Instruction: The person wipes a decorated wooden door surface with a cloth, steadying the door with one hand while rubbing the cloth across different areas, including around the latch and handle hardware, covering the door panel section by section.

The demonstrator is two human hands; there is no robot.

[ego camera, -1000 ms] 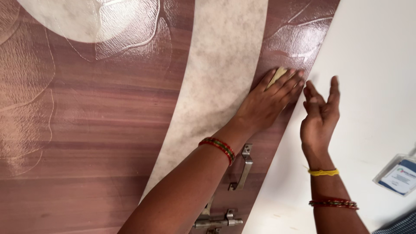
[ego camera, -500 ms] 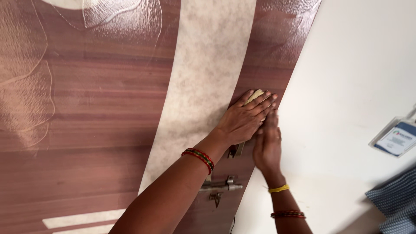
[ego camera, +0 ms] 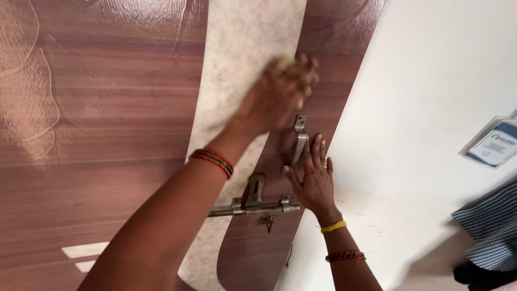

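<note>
I see the brown door [ego camera: 97, 134] with its pale curved band filling the left. My left hand [ego camera: 277, 94], blurred, presses a small yellowish pad [ego camera: 285, 63] against it, fingers curled over it. Below sits the metal latch bolt [ego camera: 253, 205]. My right hand [ego camera: 312, 180] lies open and flat beside the metal handle [ego camera: 299, 140].

A doorway inside a building, likely a home. A brown laminated door [ego camera: 107, 134] with steel handle [ego camera: 299, 141] and sliding bolt [ego camera: 253, 207] meets a plain white wall [ego camera: 431, 81].
</note>
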